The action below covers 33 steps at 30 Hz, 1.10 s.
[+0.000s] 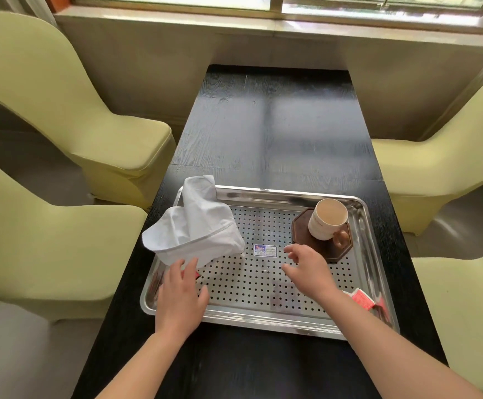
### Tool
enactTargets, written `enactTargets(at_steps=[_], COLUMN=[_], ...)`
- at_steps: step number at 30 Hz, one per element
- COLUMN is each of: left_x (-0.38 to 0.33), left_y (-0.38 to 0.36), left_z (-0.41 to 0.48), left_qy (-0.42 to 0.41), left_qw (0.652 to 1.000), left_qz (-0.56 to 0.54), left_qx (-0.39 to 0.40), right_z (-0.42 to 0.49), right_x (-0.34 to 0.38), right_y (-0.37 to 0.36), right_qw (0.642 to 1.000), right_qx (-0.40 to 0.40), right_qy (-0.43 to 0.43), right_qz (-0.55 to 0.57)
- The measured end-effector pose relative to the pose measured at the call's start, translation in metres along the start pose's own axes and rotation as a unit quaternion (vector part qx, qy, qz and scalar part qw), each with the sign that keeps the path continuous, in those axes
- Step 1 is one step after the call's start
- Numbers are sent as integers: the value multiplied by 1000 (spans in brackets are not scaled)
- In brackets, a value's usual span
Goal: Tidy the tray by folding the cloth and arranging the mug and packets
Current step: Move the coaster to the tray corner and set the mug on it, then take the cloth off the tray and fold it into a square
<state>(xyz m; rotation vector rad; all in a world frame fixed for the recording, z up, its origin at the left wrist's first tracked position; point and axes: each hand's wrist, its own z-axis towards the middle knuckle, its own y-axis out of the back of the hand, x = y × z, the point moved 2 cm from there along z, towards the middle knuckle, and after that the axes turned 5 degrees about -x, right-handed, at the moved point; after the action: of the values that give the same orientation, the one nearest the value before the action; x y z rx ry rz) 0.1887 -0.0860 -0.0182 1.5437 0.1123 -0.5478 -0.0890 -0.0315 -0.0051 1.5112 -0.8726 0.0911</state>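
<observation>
Left hand (181, 295) palm-down, fingers spread beside cloth (194, 226); right hand (309, 269) hovering over tray (263, 315), fingers loosely apart, empty.

Cloth (197, 226) over tray (263, 315) left edge, mug (327, 219) on coaster (325, 246) far right, packets (362, 299) near right.

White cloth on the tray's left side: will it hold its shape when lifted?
Probably not. The white cloth lies crumpled and draped over the tray rim, so it looks floppy and light. Part hangs outside, so it may drag or slide off when pulled.
</observation>
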Motion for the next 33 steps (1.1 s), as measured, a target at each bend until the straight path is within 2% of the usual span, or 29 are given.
enactTargets(at_steps=[2, 4, 8, 10, 12, 16, 19, 23, 25, 29, 33], left_x=[9, 16, 29, 33, 34, 27, 20, 14, 14, 19, 13], left_y=[7, 10, 3, 1, 1, 10, 15, 32, 41, 60, 79], left_z=[9, 24, 56, 69, 78, 78, 75, 82, 88, 100, 106], left_qy=[3, 24, 84, 69, 35, -4, -37, -74, -71, -16, -18], left_qw=[999, 996, 992, 993, 997, 999, 998, 997, 995, 994, 993], left_qz=[22, 60, 74, 70, 36, -38, -55, -12, 50, 89, 68], left_qx=[-47, -57, 52, 66, 50, 22, 10, -20, -43, -61, -95], right_z=[1, 5, 17, 24, 30, 38, 46, 54, 56, 53, 34], right_x=[14, 30, 66, 82, 95, 105, 106, 110, 115, 114, 101], right_y=[-12, -24, -51, -60, -68, -81, -84, -61, -33, 34, 86], right_qw=[1000, 999, 995, 992, 992, 985, 983, 996, 995, 969, 942], right_qx=[10, 26, 63, 72, 94, 131, 148, 69, 4, -96, -158], right_qy=[1, -5, -25, -14, 25, 98, 81, 21, 33, 75, 97], right_qz=[13, 25, 78, 107, 77, -57, -68, 44, 95, 213, 281])
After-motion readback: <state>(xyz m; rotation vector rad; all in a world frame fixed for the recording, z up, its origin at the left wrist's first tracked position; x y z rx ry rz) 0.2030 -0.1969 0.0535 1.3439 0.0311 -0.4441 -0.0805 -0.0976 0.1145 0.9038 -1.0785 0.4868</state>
